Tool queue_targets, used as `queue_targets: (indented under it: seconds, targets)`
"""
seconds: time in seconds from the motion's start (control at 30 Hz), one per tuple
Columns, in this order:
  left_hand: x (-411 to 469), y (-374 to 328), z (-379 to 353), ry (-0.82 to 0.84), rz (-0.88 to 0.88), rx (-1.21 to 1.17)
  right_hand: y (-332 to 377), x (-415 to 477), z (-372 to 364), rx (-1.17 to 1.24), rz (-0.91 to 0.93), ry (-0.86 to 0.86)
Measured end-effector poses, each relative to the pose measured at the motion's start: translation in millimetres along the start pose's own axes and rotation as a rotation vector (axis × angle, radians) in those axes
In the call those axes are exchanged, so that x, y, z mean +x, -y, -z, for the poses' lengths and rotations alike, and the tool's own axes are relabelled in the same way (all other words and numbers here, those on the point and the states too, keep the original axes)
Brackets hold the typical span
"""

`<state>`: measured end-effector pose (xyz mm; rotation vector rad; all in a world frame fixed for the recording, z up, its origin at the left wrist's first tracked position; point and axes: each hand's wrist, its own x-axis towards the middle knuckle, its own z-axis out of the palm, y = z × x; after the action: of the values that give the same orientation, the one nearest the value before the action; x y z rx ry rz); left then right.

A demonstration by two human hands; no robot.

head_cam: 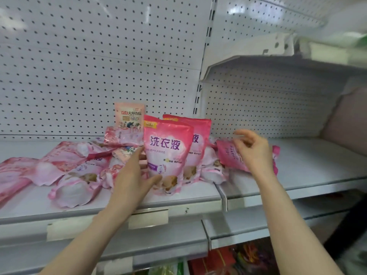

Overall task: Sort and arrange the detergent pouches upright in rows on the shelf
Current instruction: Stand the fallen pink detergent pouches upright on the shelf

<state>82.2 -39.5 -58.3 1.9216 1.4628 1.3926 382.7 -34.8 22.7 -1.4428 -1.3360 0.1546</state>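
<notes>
- The left hand gripped the front pouch low on its left side, with the thumb across the face and the fingers tucked behind the edge.
- That pouch stood upright near the front lip of the shelf. A second pouch stood upright just behind it, partly hidden.
- The right hand was at a tilted pouch on the right section of the shelf. Its fingers were loosely curled and blurred, and I could not tell whether they held it.
- A small pouch stood at the back against the pegboard.
- A heap of pink pouches lay flat and overlapping on the left, beside the front pouch.
</notes>
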Motion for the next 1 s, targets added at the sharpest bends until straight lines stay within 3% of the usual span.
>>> queue_targets:
  seconds: [0.07, 0.17, 0.23, 0.3, 0.4, 0.47, 0.53, 0.6, 0.67, 0.77, 0.87, 1.0]
  targets:
    - [-7.5, -7.7, -0.2, -0.144, -0.055, 0.055, -44.1, 8.4, 17.3, -0.484, -0.03, 0.177]
    - [-21.6, -33.4, -12.6, -0.353, -0.271, 0.159, -89.4, 7.1, 15.9, -0.714, 0.076, 0.441]
    - [-28.3, -57.3, -32.9, -0.347, -0.414, 0.211, -107.8, 7.2, 10.5, -0.836, 0.155, 0.418]
    - [-29.7, -77.4, -57.7, -0.231, -0.506, 0.264, -116.6, 13.4, 11.0, -0.827, 0.26, 0.271]
    - [-26.3, -93.7, -92.7, -0.025, -0.499, 0.321, -119.0, 31.4, 28.1, -0.595, 0.31, 0.072]
    - [-22.2, -98.0, -112.9, 0.038, -0.434, 0.352, -119.2, 49.7, 49.1, -0.365, 0.126, -0.029]
    - [-18.9, -101.1, -132.6, 0.079, -0.382, 0.378, -115.4, 63.9, 70.3, 0.042, -0.109, -0.1]
    - [-16.7, -105.9, -150.6, 0.112, -0.357, 0.374, -109.1, 65.3, 83.9, 0.553, -0.283, -0.074]
    - [-13.9, -113.4, -165.4, 0.089, -0.337, 0.342, -101.6, 62.9, 89.9, 0.82, -0.353, 0.058]
    - [-5.2, -128.7, -184.8, 0.011, -0.315, 0.299, -106.3, 58.1, 83.0, 0.865, -0.355, 0.252]
    - [6.4, -141.0, -203.2, 0.049, -0.212, 0.259, -116.3, 52.1, 67.7, 0.733, -0.284, 0.408]
    - [15.7, -146.1, -223.1, 0.193, -0.001, -0.025, -119.3, 53.3, 56.6, 0.796, -0.28, 0.417]
